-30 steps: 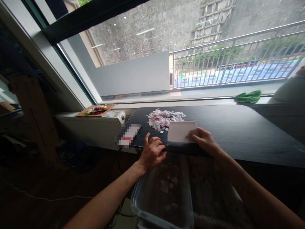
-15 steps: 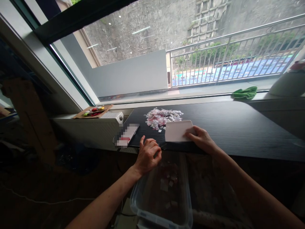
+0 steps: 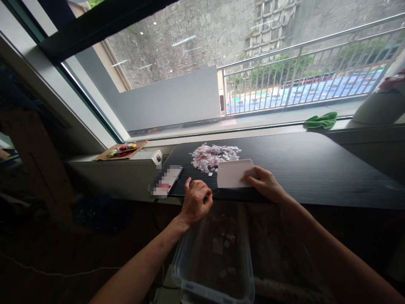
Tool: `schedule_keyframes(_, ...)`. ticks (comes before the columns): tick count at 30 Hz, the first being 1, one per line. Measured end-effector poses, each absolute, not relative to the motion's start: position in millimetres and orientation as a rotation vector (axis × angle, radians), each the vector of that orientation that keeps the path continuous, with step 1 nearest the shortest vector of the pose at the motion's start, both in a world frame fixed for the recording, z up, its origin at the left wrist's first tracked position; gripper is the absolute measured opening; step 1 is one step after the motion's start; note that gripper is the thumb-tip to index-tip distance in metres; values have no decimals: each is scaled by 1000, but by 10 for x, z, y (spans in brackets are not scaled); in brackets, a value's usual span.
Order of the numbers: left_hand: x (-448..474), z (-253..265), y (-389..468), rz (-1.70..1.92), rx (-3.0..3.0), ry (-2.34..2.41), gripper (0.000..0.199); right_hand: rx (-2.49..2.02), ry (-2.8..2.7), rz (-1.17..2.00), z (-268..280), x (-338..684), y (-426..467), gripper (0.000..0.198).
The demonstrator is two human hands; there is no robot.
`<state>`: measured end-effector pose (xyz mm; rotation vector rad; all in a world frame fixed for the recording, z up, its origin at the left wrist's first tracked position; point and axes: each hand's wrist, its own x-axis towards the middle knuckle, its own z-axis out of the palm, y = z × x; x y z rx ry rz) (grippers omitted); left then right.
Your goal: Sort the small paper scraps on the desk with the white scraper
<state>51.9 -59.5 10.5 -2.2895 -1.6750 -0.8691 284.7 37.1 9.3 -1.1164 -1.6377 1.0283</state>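
Observation:
My right hand (image 3: pixel 265 181) grips a white, flat rectangular card (image 3: pixel 232 174) by its right end, thumb on the near face. The card is tilted up near the front edge of the black table (image 3: pixel 300 164), just before a heap of small white and pinkish paper scraps (image 3: pixel 210 156). It covers the heap's lower right part. My left hand (image 3: pixel 196 199) hovers by the table edge, left of the card, thumb and forefinger closed in a pinch. Whatever they may hold is too small to make out. Below lies a clear plastic bin (image 3: pixel 211 287) with several paper pieces inside.
A phone (image 3: pixel 169 179), partly pixelated, rests at the table's left corner. Left of it, a radiator (image 3: pixel 117 177) carries cardboard with small coloured items (image 3: pixel 123 148). A green cloth (image 3: pixel 321 121) and a white bottle (image 3: pixel 379 103) are on the sill. A white cable (image 3: pixel 72 273) crosses the floor.
The whole view has shifted slightly. Both hands and the card keep nearly the same places over the table edge, and the grip on the card is unchanged.

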Motion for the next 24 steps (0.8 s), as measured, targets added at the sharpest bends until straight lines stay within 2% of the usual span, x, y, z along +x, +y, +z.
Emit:
schedule_keyframes(9, 390, 46, -921, -791, -2510, -1639, 11, -1113, -1643, 1100, 162, 2690, 410, 22)
schedule_keyframes(14, 308, 103, -952, -806, -2470, -1669, 23, -1104, -1693, 1158, 210, 2480, 490, 20)
schedule_keyframes(24, 240, 57, -708, -927, -2193, -1863, 12, -1055, -1735, 1423, 261, 2508, 583, 20)
